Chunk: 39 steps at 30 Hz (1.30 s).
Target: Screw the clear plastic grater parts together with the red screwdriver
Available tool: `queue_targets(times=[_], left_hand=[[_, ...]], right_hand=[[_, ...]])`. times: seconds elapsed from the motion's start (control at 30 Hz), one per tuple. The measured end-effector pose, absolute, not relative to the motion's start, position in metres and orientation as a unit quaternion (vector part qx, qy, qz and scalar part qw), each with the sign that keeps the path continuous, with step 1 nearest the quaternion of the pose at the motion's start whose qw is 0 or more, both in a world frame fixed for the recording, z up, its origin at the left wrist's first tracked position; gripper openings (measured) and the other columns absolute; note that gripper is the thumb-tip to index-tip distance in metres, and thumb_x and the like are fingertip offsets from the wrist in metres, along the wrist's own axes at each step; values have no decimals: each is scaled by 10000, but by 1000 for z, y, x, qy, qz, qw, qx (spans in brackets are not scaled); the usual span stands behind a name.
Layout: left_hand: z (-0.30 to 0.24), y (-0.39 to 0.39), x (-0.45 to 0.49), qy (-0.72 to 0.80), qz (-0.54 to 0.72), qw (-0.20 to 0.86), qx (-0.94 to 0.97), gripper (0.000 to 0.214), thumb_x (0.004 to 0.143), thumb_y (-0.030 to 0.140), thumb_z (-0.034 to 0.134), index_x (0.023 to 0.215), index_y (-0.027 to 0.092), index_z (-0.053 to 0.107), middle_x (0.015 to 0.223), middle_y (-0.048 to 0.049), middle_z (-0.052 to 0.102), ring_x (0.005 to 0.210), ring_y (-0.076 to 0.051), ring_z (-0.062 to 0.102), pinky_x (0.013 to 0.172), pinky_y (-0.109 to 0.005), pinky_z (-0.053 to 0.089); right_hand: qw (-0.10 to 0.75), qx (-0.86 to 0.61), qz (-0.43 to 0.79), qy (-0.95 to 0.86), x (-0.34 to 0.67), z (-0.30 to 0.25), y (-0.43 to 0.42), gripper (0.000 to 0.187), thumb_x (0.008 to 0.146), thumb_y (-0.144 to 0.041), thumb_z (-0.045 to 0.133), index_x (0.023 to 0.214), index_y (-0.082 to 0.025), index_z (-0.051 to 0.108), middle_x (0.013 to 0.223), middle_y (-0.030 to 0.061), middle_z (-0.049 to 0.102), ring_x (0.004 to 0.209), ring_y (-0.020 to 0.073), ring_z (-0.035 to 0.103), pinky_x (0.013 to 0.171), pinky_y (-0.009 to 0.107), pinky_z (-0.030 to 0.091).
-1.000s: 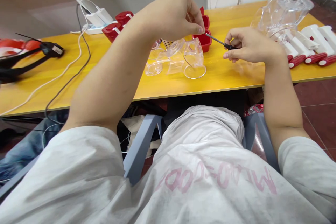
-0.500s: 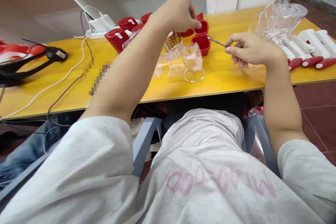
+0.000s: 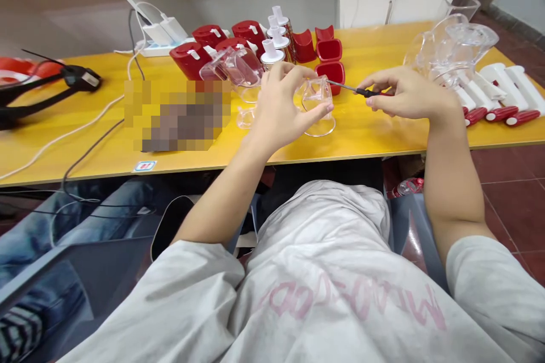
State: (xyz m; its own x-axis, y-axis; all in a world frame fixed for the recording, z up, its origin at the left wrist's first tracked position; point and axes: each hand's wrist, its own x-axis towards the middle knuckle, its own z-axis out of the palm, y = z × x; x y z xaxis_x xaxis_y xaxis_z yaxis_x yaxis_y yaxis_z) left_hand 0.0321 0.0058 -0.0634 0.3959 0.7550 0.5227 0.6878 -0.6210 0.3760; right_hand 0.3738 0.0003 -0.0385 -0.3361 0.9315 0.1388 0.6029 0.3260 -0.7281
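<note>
My right hand [image 3: 404, 93] is closed around the black handle of a screwdriver [image 3: 347, 87], its thin metal shaft pointing left. My left hand [image 3: 283, 99] is open, thumb and fingers apart, around the near side of a clear plastic housing [image 3: 320, 126] with a round rim; whether it touches the housing I cannot tell. Behind the screwdriver tip is a red square cup [image 3: 336, 72], and a second red cup [image 3: 329, 50] sits beyond it. Several metal grater drums with white stems [image 3: 272, 52] stand behind my left hand.
Red bases [image 3: 187, 59] and more clear housings [image 3: 244, 68] lie left of centre. White handles with red ends [image 3: 502, 93] and clear parts [image 3: 466, 39] are at the right. Cables [image 3: 72, 133], a black headset-like strap [image 3: 51, 91] and a power strip [image 3: 164, 48] occupy the left.
My left hand has come back from the red cups at the rear to the clear housing. The screwdriver now lies lengthwise in my right hand, with more of its handle showing.
</note>
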Motion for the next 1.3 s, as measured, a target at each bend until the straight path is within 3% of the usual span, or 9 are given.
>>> queue_targets(times=[0.1,0.2,0.33,0.47,0.57,0.73,1.0,1.17,1.3], left_hand=[[-68,3,37,444,356,26,822,611,1052,734,929,1569,450,768,1637,-137,704,1616,-471,631,1432,-768,519],[-70,1,37,449,357,26,819,631,1035,715,963,1574,456,762,1665,-132,697,1623,-483,618,1422,-774,515],[-76,7,37,446,369,44,814,719,975,723,1036,1556,406,754,1676,-145,702,1611,-507,624,1432,-766,472],[-83,16,36,441,393,45,806,895,898,762,1118,1583,357,707,1655,-169,716,1578,-512,635,1388,-722,493],[-83,19,33,437,399,47,804,948,849,790,1166,1554,347,710,1610,-170,726,1535,-492,654,1350,-690,523],[-75,19,28,428,390,50,814,924,789,854,1190,1422,347,747,1552,-141,757,1513,-480,662,1359,-673,516],[-70,13,27,442,374,53,814,961,790,839,1202,1421,280,740,1522,-122,794,1471,-468,678,1347,-621,500],[-67,9,28,446,371,61,812,916,821,792,1207,1416,280,734,1505,-124,794,1445,-464,702,1334,-638,506],[-67,8,30,447,379,74,807,902,792,731,1250,1395,295,739,1490,-133,802,1442,-469,709,1303,-658,525]], right_hand=[[305,-491,258,-774,372,-36,-1,372,925,-487,1054,1265,-352,979,1032,51,902,953,326,821,825,481,705],[335,-494,249,-763,369,-30,-8,380,924,-470,1057,1270,-346,960,1133,72,926,1061,352,848,849,485,722],[413,-463,288,-729,365,-34,-7,375,913,-441,1111,1200,-312,906,1268,88,936,941,290,841,751,463,723],[556,-393,309,-664,361,-52,14,639,689,-608,1270,1021,-299,820,992,6,913,755,189,743,636,363,690],[606,-397,332,-604,356,-61,24,743,622,-738,1273,979,-330,765,947,-40,915,687,154,699,655,340,717],[610,-401,349,-588,351,-64,23,636,715,-697,1254,979,-315,820,876,-26,867,634,171,757,609,360,737],[603,-424,304,-604,346,-63,22,602,852,-695,1186,927,-304,734,626,-88,621,457,153,621,398,299,525],[604,-410,304,-612,346,-58,24,573,850,-549,1223,978,-313,717,848,-38,809,519,126,640,461,320,562],[593,-390,318,-629,349,-56,27,629,778,-561,1264,993,-319,724,969,-23,872,553,123,649,497,338,574]])
